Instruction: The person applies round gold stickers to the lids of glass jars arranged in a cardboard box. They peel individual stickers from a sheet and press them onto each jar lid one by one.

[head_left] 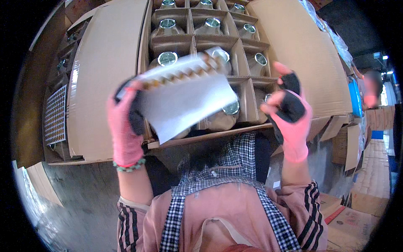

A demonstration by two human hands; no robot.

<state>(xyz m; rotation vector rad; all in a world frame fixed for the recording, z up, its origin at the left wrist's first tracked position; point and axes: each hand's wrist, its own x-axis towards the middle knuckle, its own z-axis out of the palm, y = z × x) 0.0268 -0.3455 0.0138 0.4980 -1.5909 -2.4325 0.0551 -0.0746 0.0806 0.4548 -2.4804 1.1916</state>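
My left hand (128,111), in a pink and black glove with bare fingertips, grips the left edge of a white sticker sheet (189,101). A row of brown round stickers runs along the sheet's upper edge, blurred by motion. The sheet hangs over a divided carton (197,136) of jars with shiny round tops and hides several of them. My right hand (291,105), gloved alike, is above the carton's near right compartment, beside a jar (259,59). Its thumb and a finger are drawn together while another finger points up; whatever lies between the fingertips is too small to make out.
Wide carton flaps (105,75) are folded out on both sides. At the left, another sheet of brown round dots (56,115) lies against a second divided box. Flattened cardboard (350,222) is at the lower right, and another person (371,88) is at the far right.
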